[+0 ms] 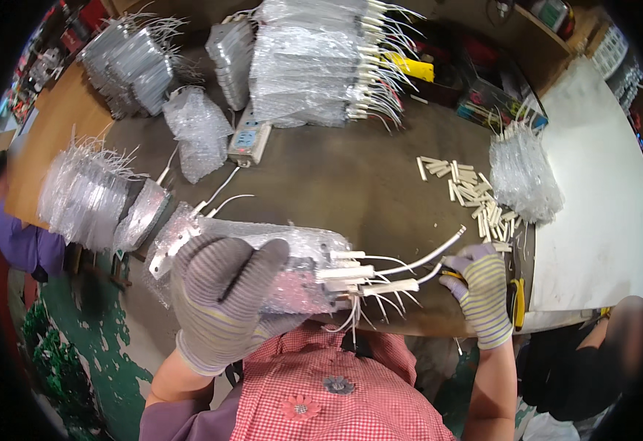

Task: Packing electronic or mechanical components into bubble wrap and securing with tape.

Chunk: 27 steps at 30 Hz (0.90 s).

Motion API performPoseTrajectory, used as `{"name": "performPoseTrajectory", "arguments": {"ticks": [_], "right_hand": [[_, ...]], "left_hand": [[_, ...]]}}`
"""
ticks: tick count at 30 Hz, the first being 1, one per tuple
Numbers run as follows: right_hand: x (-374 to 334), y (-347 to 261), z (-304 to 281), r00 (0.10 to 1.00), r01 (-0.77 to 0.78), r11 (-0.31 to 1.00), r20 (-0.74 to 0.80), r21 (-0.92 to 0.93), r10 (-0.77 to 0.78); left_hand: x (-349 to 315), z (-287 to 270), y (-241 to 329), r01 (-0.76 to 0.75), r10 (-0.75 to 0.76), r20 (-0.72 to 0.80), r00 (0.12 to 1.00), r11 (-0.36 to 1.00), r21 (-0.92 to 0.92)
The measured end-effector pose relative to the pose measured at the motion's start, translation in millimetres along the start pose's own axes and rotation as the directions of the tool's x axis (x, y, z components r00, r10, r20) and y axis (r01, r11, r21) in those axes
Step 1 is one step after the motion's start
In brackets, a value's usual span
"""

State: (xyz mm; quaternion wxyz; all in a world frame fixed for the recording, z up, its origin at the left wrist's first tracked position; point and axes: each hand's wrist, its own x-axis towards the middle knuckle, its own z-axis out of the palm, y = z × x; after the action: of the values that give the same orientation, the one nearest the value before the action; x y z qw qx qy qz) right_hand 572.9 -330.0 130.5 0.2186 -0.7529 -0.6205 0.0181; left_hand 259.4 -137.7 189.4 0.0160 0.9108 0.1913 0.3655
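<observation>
Head cam: the left hand [226, 290], in a stretchy grey striped knit glove, is clamped around a long flat packet [307, 242] of crinkly, shiny bubble wrap, fingers bent over the top. The packet's held crosswise at the near edge of the dull brown table [321, 176]. Stiff cream tubes [345, 273] and bendy white wires [437, 252] poke out its right end. The right hand [481, 287], also gloved, has its fingers curled with the tips bunched by one wire; can't tell what they're pinching. Loose stubby sticks [476, 195] lie scattered beyond it.
</observation>
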Motion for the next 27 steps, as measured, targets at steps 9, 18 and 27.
{"name": "performPoseTrajectory", "arguments": {"ticks": [9,18,27], "right_hand": [[8,-77,-57,0.853,-0.264,0.808,-0.264,0.527,0.45],[61,-143,-92,0.961,0.209,0.978,0.184,-0.001,-0.205],[85,-160,-96,0.909,0.269,0.954,0.363,-0.137,-0.204]], "left_hand": [[-4,-6,3,-0.042,0.041,0.016,0.999,0.997,0.064],[-2,-8,7,-0.03,0.032,-0.027,0.999,0.998,0.06],[-5,-6,5,-0.051,0.064,-0.067,0.996,0.983,0.178]]}}
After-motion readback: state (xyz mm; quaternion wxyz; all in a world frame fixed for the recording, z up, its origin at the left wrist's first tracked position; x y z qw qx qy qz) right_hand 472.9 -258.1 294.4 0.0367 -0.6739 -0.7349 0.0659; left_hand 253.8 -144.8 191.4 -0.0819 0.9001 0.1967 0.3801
